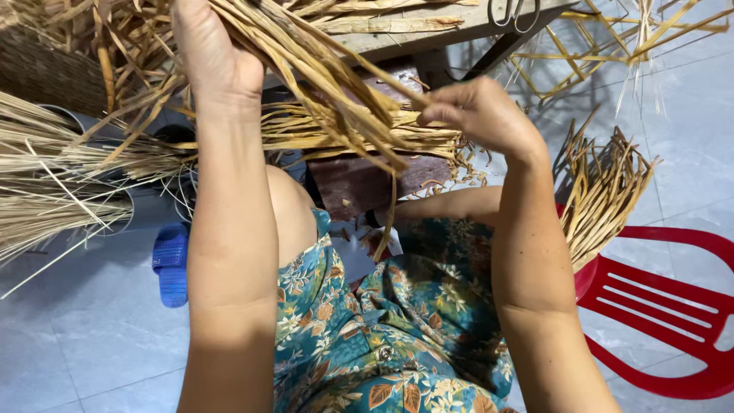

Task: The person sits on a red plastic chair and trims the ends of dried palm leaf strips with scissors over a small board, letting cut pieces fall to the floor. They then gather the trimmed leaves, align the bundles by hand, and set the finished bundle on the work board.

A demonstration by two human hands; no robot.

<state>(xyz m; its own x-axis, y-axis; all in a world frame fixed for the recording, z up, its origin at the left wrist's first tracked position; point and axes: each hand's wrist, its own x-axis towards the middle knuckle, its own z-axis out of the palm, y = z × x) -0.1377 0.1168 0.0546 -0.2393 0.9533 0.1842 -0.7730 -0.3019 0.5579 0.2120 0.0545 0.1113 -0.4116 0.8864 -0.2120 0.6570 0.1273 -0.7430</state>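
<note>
scissors on bench; chair right; sandal left, on floor

Bare forearms, no sleeves; teal floral garment with orange leaves, small metal button; blue sandal.

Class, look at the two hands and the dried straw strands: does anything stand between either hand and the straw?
Nothing visible does. The left hand already grips the bundle of dried straw strands, and the right hand pinches strands at its other end.
</note>
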